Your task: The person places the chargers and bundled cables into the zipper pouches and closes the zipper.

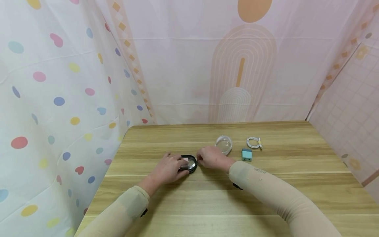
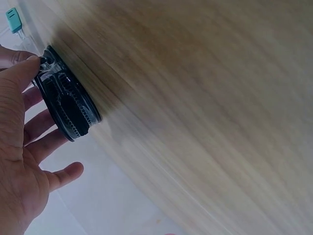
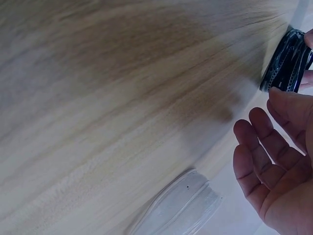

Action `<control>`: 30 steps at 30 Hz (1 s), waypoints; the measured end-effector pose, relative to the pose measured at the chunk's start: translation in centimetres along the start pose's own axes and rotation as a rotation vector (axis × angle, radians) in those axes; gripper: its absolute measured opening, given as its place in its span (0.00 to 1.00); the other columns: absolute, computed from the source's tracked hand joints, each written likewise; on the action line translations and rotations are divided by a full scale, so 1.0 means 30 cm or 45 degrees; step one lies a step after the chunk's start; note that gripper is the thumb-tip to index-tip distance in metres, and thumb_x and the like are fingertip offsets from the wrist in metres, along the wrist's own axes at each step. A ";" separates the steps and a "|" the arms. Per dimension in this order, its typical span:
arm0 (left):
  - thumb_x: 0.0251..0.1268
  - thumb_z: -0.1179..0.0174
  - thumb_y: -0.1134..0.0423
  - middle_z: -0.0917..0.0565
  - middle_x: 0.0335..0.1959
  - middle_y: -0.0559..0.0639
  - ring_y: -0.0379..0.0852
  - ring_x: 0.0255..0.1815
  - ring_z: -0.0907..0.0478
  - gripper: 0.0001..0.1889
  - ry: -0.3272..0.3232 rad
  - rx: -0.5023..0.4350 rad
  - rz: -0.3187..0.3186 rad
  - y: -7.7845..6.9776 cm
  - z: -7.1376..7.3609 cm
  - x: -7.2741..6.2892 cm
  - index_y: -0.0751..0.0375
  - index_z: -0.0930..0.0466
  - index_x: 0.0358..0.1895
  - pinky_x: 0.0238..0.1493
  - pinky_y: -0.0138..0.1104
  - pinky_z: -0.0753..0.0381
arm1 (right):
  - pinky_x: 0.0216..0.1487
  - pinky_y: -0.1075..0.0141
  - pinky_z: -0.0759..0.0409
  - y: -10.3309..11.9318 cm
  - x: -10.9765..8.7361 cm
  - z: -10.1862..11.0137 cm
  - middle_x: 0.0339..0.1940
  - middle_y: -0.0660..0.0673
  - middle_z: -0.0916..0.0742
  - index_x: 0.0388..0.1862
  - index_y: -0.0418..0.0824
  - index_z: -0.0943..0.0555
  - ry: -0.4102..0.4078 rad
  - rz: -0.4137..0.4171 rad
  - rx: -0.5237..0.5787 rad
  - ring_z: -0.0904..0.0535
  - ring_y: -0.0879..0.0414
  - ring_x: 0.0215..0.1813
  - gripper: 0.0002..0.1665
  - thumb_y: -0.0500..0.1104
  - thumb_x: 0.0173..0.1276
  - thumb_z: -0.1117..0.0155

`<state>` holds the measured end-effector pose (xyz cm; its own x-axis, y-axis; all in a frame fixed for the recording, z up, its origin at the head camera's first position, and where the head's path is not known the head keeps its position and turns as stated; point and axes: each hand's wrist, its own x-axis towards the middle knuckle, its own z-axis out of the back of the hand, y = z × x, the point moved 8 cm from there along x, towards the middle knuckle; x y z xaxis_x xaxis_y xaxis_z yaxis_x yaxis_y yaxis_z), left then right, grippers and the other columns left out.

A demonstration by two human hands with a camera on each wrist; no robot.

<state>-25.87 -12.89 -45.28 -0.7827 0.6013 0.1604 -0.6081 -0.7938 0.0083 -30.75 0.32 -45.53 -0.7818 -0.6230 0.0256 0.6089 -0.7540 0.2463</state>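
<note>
A small oval case (image 1: 192, 163) with a clear top and black rim lies on the table, and a zipper runs round its black side in the left wrist view (image 2: 68, 103). My left hand (image 1: 169, 168) grips it from the left, with the thumb near one zipper end and other fingers behind. From the right, my right hand (image 1: 214, 157) pinches at the case's right end with thumb and forefinger; what exactly lies between those fingertips is hidden. In the right wrist view the other fingers of that hand are loosely bent.
Just behind my right hand sits a clear round zippered case (image 1: 224, 144). Farther right are a teal charger plug (image 1: 246, 154) and a coiled white cable (image 1: 253, 143). The wooden table (image 1: 165, 138) meets hanging patterned curtains at the back and sides.
</note>
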 end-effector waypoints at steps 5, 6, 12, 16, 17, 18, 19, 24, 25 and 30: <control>0.69 0.28 0.44 0.11 0.46 0.51 0.54 0.48 0.12 0.18 0.008 -0.002 0.015 0.002 -0.003 0.001 0.49 0.10 0.54 0.67 0.66 0.21 | 0.43 0.59 0.12 0.001 -0.003 0.000 0.34 0.51 0.08 0.34 0.47 0.10 0.006 0.000 0.018 0.14 0.57 0.38 0.04 0.44 0.72 0.25; 0.69 0.28 0.44 0.11 0.46 0.51 0.54 0.48 0.12 0.18 0.010 -0.004 0.019 0.003 -0.003 0.001 0.49 0.10 0.54 0.66 0.65 0.21 | 0.43 0.59 0.13 0.001 -0.004 0.000 0.34 0.51 0.08 0.34 0.48 0.10 0.007 0.001 0.027 0.14 0.57 0.37 0.05 0.44 0.72 0.25; 0.70 0.29 0.44 0.11 0.47 0.51 0.54 0.47 0.11 0.18 0.009 -0.008 0.034 0.001 0.001 -0.002 0.49 0.10 0.54 0.65 0.64 0.20 | 0.39 0.62 0.16 0.001 -0.008 0.004 0.31 0.53 0.10 0.32 0.48 0.11 0.026 -0.002 0.096 0.18 0.59 0.34 0.06 0.44 0.71 0.25; 0.70 0.29 0.44 0.10 0.48 0.50 0.54 0.47 0.11 0.17 0.014 -0.007 0.041 -0.001 0.001 -0.002 0.49 0.10 0.54 0.65 0.64 0.20 | 0.37 0.64 0.17 0.002 -0.010 0.002 0.29 0.54 0.12 0.31 0.48 0.12 0.041 0.005 0.126 0.20 0.61 0.33 0.08 0.44 0.72 0.25; 0.71 0.30 0.44 0.10 0.48 0.50 0.53 0.48 0.11 0.18 0.019 -0.006 0.043 -0.001 0.001 -0.002 0.48 0.10 0.54 0.65 0.64 0.20 | 0.37 0.64 0.17 0.001 -0.009 0.001 0.29 0.54 0.12 0.31 0.48 0.12 0.048 0.009 0.132 0.20 0.62 0.33 0.08 0.44 0.72 0.25; 0.71 0.30 0.44 0.10 0.49 0.50 0.53 0.48 0.11 0.17 0.023 -0.004 0.044 -0.001 0.000 -0.002 0.48 0.10 0.54 0.65 0.64 0.20 | 0.37 0.65 0.18 0.002 -0.010 0.001 0.29 0.54 0.12 0.31 0.48 0.13 0.056 0.014 0.137 0.20 0.62 0.33 0.08 0.43 0.72 0.26; 0.71 0.30 0.44 0.10 0.49 0.50 0.53 0.48 0.11 0.17 0.025 -0.002 0.044 -0.001 0.000 -0.003 0.48 0.10 0.54 0.64 0.63 0.20 | 0.37 0.65 0.18 0.002 -0.011 0.000 0.29 0.54 0.12 0.31 0.48 0.13 0.064 0.020 0.147 0.21 0.62 0.32 0.08 0.43 0.72 0.26; 0.71 0.30 0.44 0.10 0.48 0.49 0.52 0.47 0.11 0.17 0.019 -0.011 0.037 -0.004 0.003 -0.005 0.47 0.10 0.54 0.63 0.62 0.19 | 0.37 0.67 0.19 0.004 -0.017 0.000 0.29 0.54 0.13 0.30 0.48 0.13 0.095 0.053 0.205 0.21 0.63 0.32 0.08 0.41 0.72 0.26; 0.71 0.30 0.44 0.10 0.48 0.48 0.51 0.47 0.11 0.16 0.016 -0.013 0.036 -0.004 0.004 -0.005 0.48 0.10 0.53 0.62 0.61 0.19 | 0.37 0.67 0.19 0.004 -0.018 0.001 0.29 0.55 0.13 0.30 0.48 0.13 0.096 0.058 0.209 0.22 0.63 0.32 0.08 0.41 0.71 0.26; 0.71 0.29 0.45 0.10 0.48 0.49 0.52 0.48 0.11 0.16 0.014 -0.019 0.036 -0.004 0.006 -0.006 0.48 0.10 0.53 0.65 0.63 0.20 | 0.36 0.68 0.20 0.002 -0.016 -0.002 0.28 0.55 0.14 0.30 0.48 0.13 0.095 0.068 0.195 0.22 0.63 0.32 0.08 0.41 0.71 0.26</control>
<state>-25.65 -12.92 -45.14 -0.8011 0.5795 0.1496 -0.5875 -0.8092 -0.0112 -30.34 0.57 -45.59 -0.7335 -0.6791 -0.0277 0.6171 -0.6826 0.3915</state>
